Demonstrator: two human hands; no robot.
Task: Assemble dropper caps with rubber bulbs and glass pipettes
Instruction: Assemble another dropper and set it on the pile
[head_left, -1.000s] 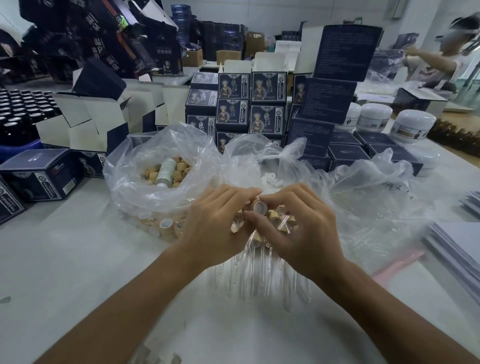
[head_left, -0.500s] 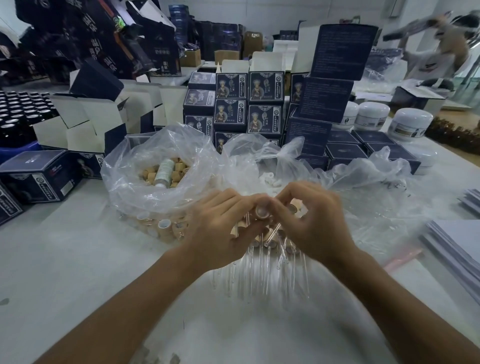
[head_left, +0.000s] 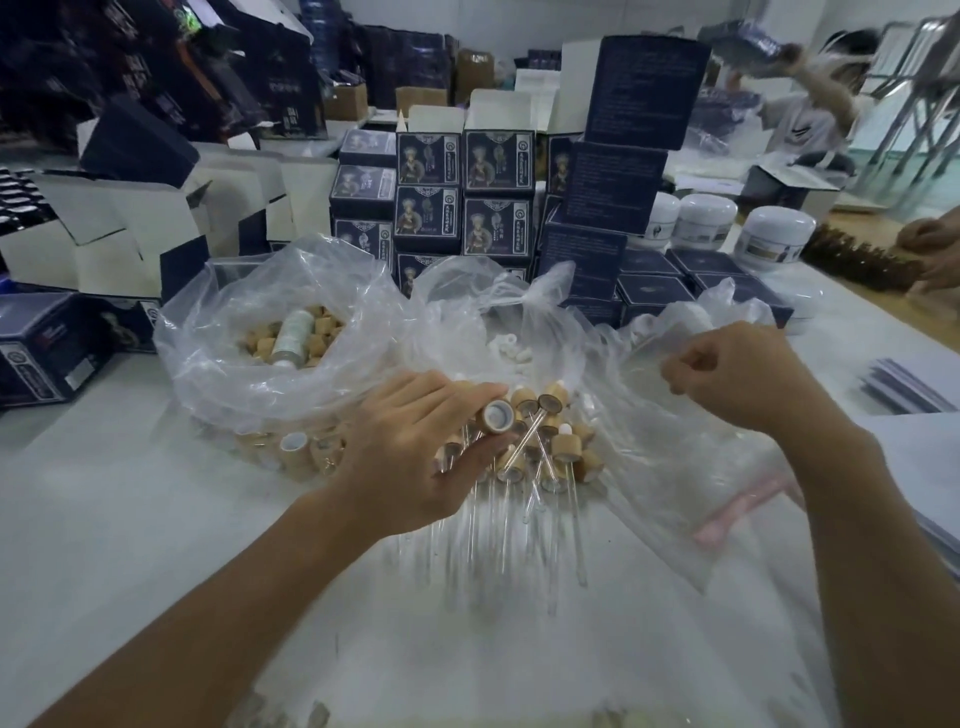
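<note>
Fingers of the left hand (head_left: 415, 447) pinch a tan wooden dropper cap (head_left: 496, 415) over the assembled-dropper pile (head_left: 540, 447) on the white counter (head_left: 130, 519); at three o'clock, the right hand (head_left: 737, 379) hovers palm-down, fingers curled together, empty.

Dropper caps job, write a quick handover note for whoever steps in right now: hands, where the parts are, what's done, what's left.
Left hand: holds one cap with its open end up, no pipette visible in it.
Right hand: fingers curled over the right-hand bag; whether it grips anything cannot be told.
Parts: bare caps in the left bag; white bulbs in the middle bag.
Done: a pile of assembled droppers lies on the table by the left hand, pipettes towards you.
Left: finish the held cap with a pipette, add it to the pile, then work through the remaining caps.
</note>
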